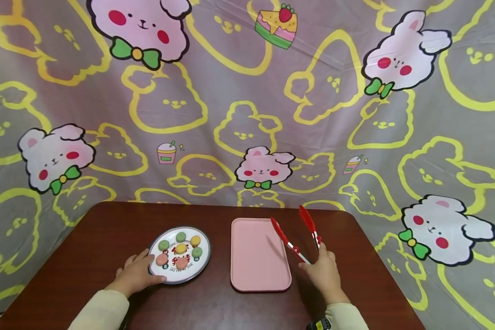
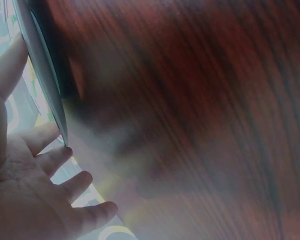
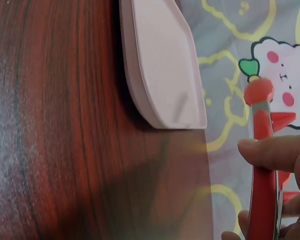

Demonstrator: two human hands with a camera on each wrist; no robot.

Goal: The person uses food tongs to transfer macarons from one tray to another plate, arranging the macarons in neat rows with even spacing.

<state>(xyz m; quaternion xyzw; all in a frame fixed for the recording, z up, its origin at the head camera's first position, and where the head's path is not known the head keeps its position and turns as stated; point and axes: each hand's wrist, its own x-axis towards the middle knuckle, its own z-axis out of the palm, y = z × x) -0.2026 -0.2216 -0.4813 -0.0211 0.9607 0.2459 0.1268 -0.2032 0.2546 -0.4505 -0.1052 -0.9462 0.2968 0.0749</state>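
Observation:
On the left, a white plate [image 1: 204, 265] with a dark blue rim carries several green, yellow and pink macarons [image 1: 182, 262]. My left hand [image 1: 137, 275] touches its near left edge, thumb along the front rim and fingers spread. In the left wrist view, the hand [image 2: 35, 185] shows straight, parted fingers beside the plate edge [image 2: 47, 80]. My right hand [image 1: 325, 275] grips red-tipped metal tongs [image 1: 293, 249], raised over the table with their arms spread apart and tips pointing away. The right wrist view shows thumb and fingers round the red tongs handle [image 3: 263, 200].
A pink rectangular tray [image 1: 259, 256] with a low rim lies between the plate and the tongs. The dark wooden table [image 1: 214, 305] ends at a patterned cloth [image 1: 214, 137] hanging behind and at both sides. Sleeves and a dark wristband [image 1: 319, 324] show below.

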